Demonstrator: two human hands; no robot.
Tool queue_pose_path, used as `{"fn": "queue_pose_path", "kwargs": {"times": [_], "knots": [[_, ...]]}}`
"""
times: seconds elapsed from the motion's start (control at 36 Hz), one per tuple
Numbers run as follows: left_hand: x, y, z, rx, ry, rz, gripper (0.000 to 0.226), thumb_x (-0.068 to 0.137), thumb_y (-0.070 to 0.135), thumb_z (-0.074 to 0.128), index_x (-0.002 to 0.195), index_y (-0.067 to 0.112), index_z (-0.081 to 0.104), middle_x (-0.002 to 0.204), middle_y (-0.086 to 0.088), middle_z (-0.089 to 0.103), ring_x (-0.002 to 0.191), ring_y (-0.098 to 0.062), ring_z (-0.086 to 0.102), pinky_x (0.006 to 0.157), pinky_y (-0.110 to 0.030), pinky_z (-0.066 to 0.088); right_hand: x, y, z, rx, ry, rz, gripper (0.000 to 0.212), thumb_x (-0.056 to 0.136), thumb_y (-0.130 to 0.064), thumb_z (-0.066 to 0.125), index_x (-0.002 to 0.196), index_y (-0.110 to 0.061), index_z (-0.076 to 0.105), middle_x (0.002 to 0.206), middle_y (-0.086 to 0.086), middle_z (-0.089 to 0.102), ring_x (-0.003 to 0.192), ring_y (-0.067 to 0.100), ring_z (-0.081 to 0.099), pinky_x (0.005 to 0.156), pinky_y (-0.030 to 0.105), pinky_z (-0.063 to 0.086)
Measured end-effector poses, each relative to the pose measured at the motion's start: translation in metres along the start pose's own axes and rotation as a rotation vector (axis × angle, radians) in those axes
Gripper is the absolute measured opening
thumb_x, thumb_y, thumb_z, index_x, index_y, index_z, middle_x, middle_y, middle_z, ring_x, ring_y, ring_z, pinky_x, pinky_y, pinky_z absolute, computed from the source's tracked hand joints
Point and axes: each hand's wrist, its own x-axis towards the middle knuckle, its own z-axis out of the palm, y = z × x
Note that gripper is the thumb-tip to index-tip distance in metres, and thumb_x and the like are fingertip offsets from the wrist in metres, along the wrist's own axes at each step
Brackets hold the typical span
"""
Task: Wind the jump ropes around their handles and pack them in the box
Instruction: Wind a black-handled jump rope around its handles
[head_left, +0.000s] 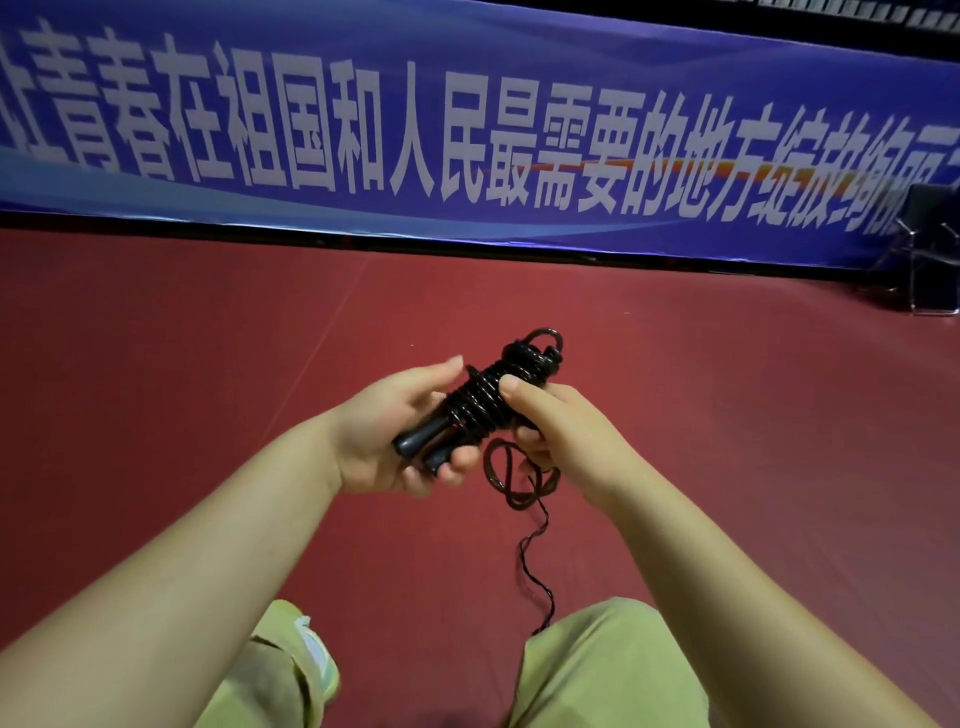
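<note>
A black jump rope (488, 400) is wound in many coils around its two black handles (423, 447), which lie side by side. My left hand (395, 431) grips the handle ends from below, thumb on the near side. My right hand (561, 431) holds the coiled bundle from the right, its thumb on the coils. A loose tail of rope (524, 483) loops under my right hand and trails down toward my knees. A small loop sticks out at the bundle's far end (545, 343). No box is in view.
A red sports floor (208, 364) spreads all around. A long blue banner (467, 130) with white characters runs along the back. Dark folding chairs (935, 249) stand at the far right. My legs in light green trousers (597, 665) are at the bottom.
</note>
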Motion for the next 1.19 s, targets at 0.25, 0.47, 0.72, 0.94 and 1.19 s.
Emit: {"fn": "queue_pose_path", "kwargs": {"times": [0.25,0.47,0.72,0.94,1.19], "knots": [[0.007,-0.005,0.012,0.341,0.325,0.093,0.058,0.099,0.057,0.026,0.108,0.014,0.063,0.058,0.005,0.048,0.050,-0.009,0.042,0.044,-0.020,0.020,-0.001,-0.003,-0.003,-0.141,-0.078,0.187,0.051,0.094,-0.060,0.038,0.077,-0.015,0.054,0.049,-0.012,0.030,0.042,0.007,0.029,0.054,0.028,0.040],[0.011,-0.007,0.026,0.734,0.565,0.223,0.040,0.100,0.044,0.034,0.097,0.011,0.057,0.066,0.003,0.054,0.057,-0.014,0.048,0.062,-0.028,0.042,-0.003,-0.003,0.001,-0.199,-0.022,0.264,0.061,0.088,-0.072,0.032,0.077,-0.015,0.049,0.052,-0.008,0.033,0.041,0.010,0.029,0.044,0.022,0.028],[0.015,-0.016,0.021,0.882,0.706,0.246,0.037,0.091,0.060,0.034,0.108,0.034,0.052,0.092,0.009,0.063,0.085,-0.012,0.059,0.083,-0.038,0.049,0.001,-0.004,0.003,-0.069,-0.008,0.291,0.058,0.084,-0.077,0.037,0.069,-0.022,0.047,0.057,-0.008,0.029,0.048,0.011,0.021,0.049,0.027,0.015],[-0.001,-0.007,0.016,0.252,0.318,0.188,0.051,0.076,0.067,0.054,0.099,0.022,0.058,0.070,0.002,0.058,0.059,-0.012,0.050,0.061,-0.028,0.035,0.002,-0.002,0.003,0.054,0.046,0.142,0.048,0.060,-0.073,0.044,0.054,-0.027,0.035,0.058,-0.002,0.023,0.050,0.014,0.016,0.048,0.029,0.013],[0.000,-0.012,0.020,0.380,0.421,0.287,0.039,0.088,0.053,0.053,0.069,0.018,0.053,0.060,-0.001,0.048,0.051,-0.013,0.039,0.052,-0.027,0.029,0.005,0.002,0.002,0.042,-0.025,0.209,0.053,0.073,-0.075,0.039,0.077,-0.022,0.044,0.062,-0.004,0.040,0.046,0.009,0.027,0.046,0.026,0.021]]}}
